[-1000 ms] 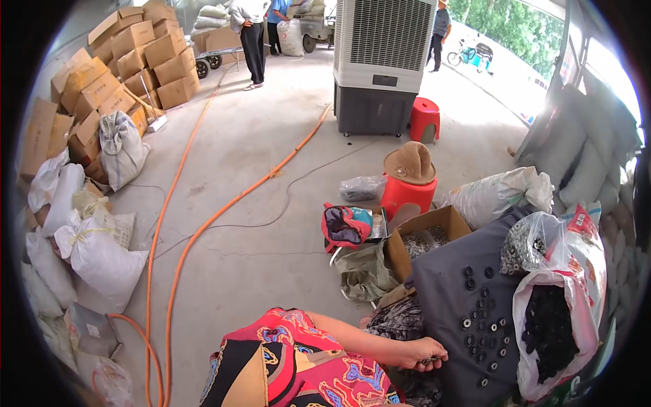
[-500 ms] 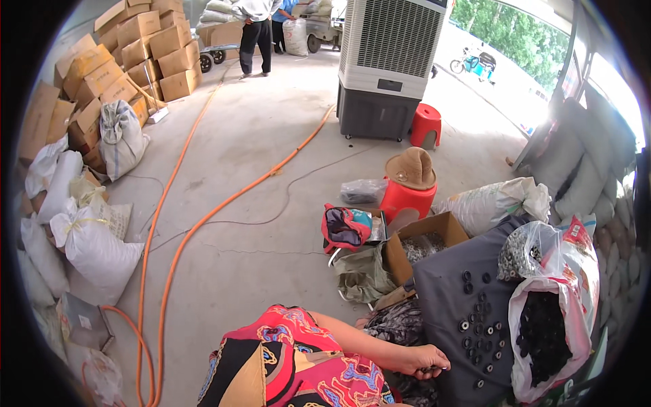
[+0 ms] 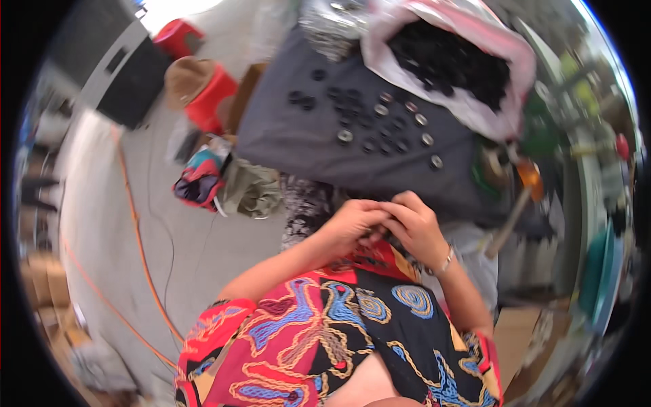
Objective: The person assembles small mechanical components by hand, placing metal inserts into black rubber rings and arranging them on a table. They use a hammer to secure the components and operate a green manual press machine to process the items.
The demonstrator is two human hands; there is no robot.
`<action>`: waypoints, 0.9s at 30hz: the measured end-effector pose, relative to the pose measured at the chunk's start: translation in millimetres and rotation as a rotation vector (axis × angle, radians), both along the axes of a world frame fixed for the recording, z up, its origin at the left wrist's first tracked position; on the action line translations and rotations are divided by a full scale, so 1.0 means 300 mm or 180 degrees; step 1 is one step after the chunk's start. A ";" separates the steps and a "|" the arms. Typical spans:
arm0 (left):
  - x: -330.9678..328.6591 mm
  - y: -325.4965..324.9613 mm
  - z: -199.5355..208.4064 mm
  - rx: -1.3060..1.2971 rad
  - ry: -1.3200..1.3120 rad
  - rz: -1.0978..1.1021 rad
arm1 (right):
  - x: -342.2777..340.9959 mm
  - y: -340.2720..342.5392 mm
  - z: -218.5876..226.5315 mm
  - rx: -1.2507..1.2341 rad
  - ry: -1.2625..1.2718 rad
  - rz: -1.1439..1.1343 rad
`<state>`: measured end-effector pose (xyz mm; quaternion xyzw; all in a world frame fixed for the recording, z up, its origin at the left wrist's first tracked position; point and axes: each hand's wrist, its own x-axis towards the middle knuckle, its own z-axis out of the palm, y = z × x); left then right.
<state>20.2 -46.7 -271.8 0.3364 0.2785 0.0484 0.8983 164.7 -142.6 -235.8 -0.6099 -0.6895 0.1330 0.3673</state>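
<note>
My left hand (image 3: 355, 225) and my right hand (image 3: 417, 230) meet in front of my body, at the near edge of a dark grey cloth surface (image 3: 271, 139). Both are closed, fingertips touching. A small dark thing seems to lie between them, but the fingers and blur hide its kind. Beyond them, several black rings (image 3: 386, 146) are scattered on the cloth. A few pieces with silvery centres (image 3: 344, 136) lie among these. At the far right of the cloth, an open white sack (image 3: 376, 44) holds many small black pieces (image 3: 447, 64).
A clear bag of metallic parts (image 3: 332, 30) lies beside the sack. To the left are a red stool (image 3: 211, 102) with a brown hat (image 3: 190, 80), a red bag (image 3: 196, 188) and a grey-green cloth bag (image 3: 252, 190). A wooden-handled tool (image 3: 508, 224) lies to the right.
My view has swung right and down onto the cloth. My left hand, earlier closed on small parts at the cloth's edge, now meets my right hand, which has come into view.
</note>
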 end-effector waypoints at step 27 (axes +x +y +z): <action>-0.079 0.073 -0.019 0.0318 -0.0172 0.0728 | -0.036 0.207 0.010 0.0382 -0.0157 0.0621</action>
